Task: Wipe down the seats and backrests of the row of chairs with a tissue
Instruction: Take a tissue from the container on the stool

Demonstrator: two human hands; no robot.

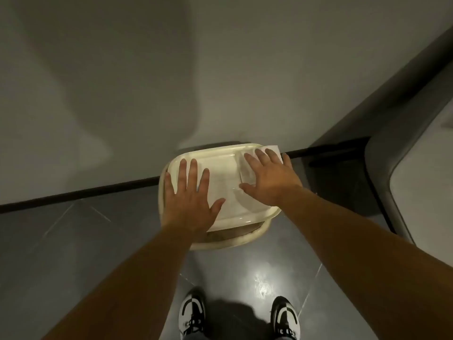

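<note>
Pressing flat on a cream chair (228, 217), both hands lie palm down with fingers spread apart, neither one curled around anything. The left hand (190, 200) rests on the near left part of the cream surface, its fingers aimed toward the far wall (122, 82). The right hand (269, 180) lies on the far right part, on top of a white tissue (274, 149), holding it down under the open palm and fingers. The tissue sits at the chair's far right corner; one corner of it juts out past the fingertips and over the chair's far edge, toward the wall. Most of the sheet is covered by the hand, so its long axis cannot be told for sure. The chair's cream surface is a rounded rectangle whose long side runs left to right, tilted a little so the right end sits farther away. A lower cream rim shows under its near edge. The chair stands on a grey tiled floor (73, 241), close against the dark baseboard (85, 192). Two black-and-white shoes (192, 312) stand on the near floor.
</note>
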